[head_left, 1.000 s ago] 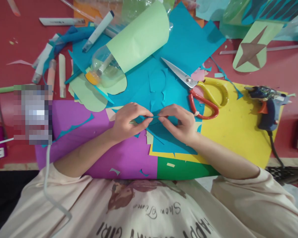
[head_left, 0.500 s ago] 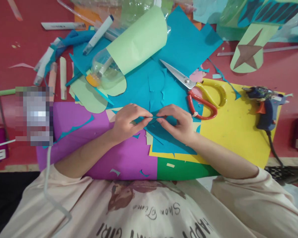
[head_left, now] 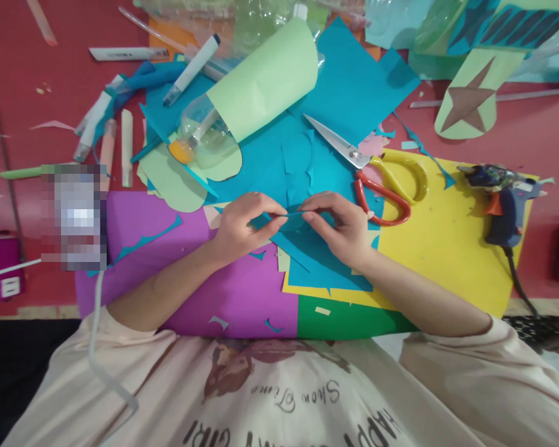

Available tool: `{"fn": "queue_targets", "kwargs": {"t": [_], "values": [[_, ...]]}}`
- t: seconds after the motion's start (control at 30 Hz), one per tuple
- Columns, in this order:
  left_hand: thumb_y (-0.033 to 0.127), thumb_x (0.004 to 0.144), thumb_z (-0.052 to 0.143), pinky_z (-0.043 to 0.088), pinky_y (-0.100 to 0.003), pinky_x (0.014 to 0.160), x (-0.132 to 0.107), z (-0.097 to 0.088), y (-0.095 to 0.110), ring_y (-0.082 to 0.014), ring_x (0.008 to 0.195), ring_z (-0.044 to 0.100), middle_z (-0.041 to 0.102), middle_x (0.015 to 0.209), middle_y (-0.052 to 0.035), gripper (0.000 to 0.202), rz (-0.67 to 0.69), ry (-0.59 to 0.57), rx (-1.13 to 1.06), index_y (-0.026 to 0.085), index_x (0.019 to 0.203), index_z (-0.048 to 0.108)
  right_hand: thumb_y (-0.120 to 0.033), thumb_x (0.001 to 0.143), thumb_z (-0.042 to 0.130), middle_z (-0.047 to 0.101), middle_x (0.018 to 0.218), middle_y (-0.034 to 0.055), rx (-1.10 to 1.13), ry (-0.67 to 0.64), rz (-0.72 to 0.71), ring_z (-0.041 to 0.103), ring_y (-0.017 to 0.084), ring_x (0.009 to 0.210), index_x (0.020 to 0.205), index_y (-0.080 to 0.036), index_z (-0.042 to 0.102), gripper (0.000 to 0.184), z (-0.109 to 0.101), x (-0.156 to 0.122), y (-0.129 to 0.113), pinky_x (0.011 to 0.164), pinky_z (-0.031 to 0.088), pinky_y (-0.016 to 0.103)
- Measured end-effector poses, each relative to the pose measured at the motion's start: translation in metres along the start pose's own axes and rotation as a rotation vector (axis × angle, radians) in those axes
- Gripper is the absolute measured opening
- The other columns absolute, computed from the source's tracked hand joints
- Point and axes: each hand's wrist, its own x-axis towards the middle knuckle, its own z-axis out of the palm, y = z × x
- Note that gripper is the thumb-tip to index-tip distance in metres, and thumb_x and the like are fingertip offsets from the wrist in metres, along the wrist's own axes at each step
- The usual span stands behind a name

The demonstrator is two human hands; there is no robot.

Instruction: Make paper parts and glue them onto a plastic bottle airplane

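Between my two hands is a small, thin piece of blue paper, seen nearly edge-on. My left hand pinches one end between thumb and forefinger. The other end is in the pinch of my right hand. Under them lie blue paper sheets with cut scraps. Scissors with one red and one yellow handle rest open just beyond my right hand. A clear plastic bottle wrapped in light green paper lies on its side past my left hand.
Purple card, yellow card and green card cover the near table. A glue gun with a cord lies at right. Several markers are at upper left. A green paper piece with a brown star lies at upper right.
Both hands have shifted slightly, and the blue paper now shows as a longer thin strip between the fingertips. The whole view has moved a little; the tools lie as before.
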Motion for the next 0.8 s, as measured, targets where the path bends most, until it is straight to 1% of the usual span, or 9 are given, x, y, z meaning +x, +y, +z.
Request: {"fn": "queue_targets", "kwargs": {"t": [0.13,0.23,0.33,0.4,0.5,0.6,0.67,0.73,0.8], "values": [[0.037,0.093,0.054,0.055,-0.024,0.069,-0.002,-0.001,0.000,-0.0127,0.079,0.069,0.073,0.089,-0.0038,0.020,-0.067,-0.052,-0.049,0.020,0.100,0.061,-0.029,0.089,0.061,0.070,0.077,-0.0014,-0.011,0.095,0.073,0.066,0.012,0.065,0.086,-0.023,0.064,0.008,-0.004,0.004,0.002,0.058,0.055,0.024],[0.037,0.096,0.047,0.056,-0.026,0.073,-0.004,-0.001,0.000,-0.0127,0.082,0.068,0.070,0.099,-0.0055,0.023,-0.104,-0.001,-0.043,0.021,0.110,0.058,-0.029,0.089,0.061,0.069,0.078,-0.0015,-0.033,0.185,0.051,0.065,0.012,0.066,0.090,-0.024,0.066,0.007,-0.010,0.010,0.005,0.058,0.054,0.024],[0.032,0.097,0.046,0.056,-0.029,0.079,0.001,-0.006,-0.001,-0.0135,0.087,0.067,0.069,0.100,-0.0042,0.020,-0.053,0.055,0.045,0.023,0.112,0.058,-0.027,0.090,0.060,0.068,0.076,-0.0015,-0.099,0.219,0.016,0.064,0.012,0.065,0.091,-0.026,0.067,0.007,-0.019,0.017,0.011,0.056,0.054,0.026],[0.030,0.097,0.048,0.055,-0.032,0.086,0.009,-0.018,-0.004,-0.0148,0.096,0.066,0.069,0.102,-0.0030,0.020,0.001,0.091,0.137,0.024,0.113,0.058,-0.026,0.091,0.059,0.068,0.075,-0.0009,-0.155,0.216,0.001,0.064,0.014,0.065,0.091,-0.026,0.067,0.008,-0.025,0.021,0.016,0.057,0.053,0.028],[0.030,0.096,0.052,0.051,-0.031,0.095,0.022,-0.048,-0.018,-0.0138,0.108,0.062,0.068,0.113,0.0007,0.020,0.095,0.152,0.330,0.024,0.115,0.058,-0.027,0.093,0.056,0.069,0.077,0.0013,-0.254,0.188,-0.002,0.065,0.018,0.069,0.090,-0.027,0.067,0.011,-0.034,0.026,0.024,0.063,0.055,0.034],[0.036,0.092,0.061,0.045,-0.033,0.104,0.027,-0.080,-0.046,-0.0171,0.118,0.057,0.063,0.125,0.0015,0.029,-0.029,0.121,0.489,0.023,0.118,0.057,-0.030,0.092,0.056,0.071,0.090,0.0041,-0.371,0.171,-0.042,0.067,0.024,0.088,0.091,-0.029,0.068,0.012,-0.040,0.030,0.028,0.080,0.055,0.045],[0.045,0.079,0.074,0.041,-0.039,0.110,0.024,-0.094,-0.066,-0.0230,0.125,0.052,0.059,0.133,0.0009,0.055,-0.174,0.051,0.555,0.025,0.126,0.053,-0.031,0.093,0.056,0.069,0.104,0.0053,-0.417,0.224,-0.077,0.064,0.028,0.105,0.097,-0.031,0.067,0.013,-0.042,0.032,0.029,0.092,0.052,0.051],[0.049,0.067,0.082,0.033,-0.047,0.116,0.020,-0.100,-0.082,-0.0246,0.119,0.056,0.060,0.131,0.0024,0.073,-0.317,-0.056,0.567,0.028,0.129,0.051,-0.031,0.094,0.053,0.065,0.116,0.0059,-0.423,0.278,-0.095,0.059,0.028,0.117,0.104,-0.032,0.064,0.016,-0.042,0.032,0.031,0.099,0.048,0.053],[0.052,0.062,0.084,0.027,-0.054,0.118,0.018,-0.101,-0.089,-0.0243,0.113,0.059,0.060,0.131,0.0032,0.082,-0.370,-0.082,0.578,0.029,0.133,0.048,-0.028,0.095,0.050,0.063,0.119,0.0063,-0.408,0.275,-0.100,0.057,0.028,0.118,0.108,-0.032,0.062,0.018,-0.043,0.032,0.035,0.099,0.048,0.053]]}}
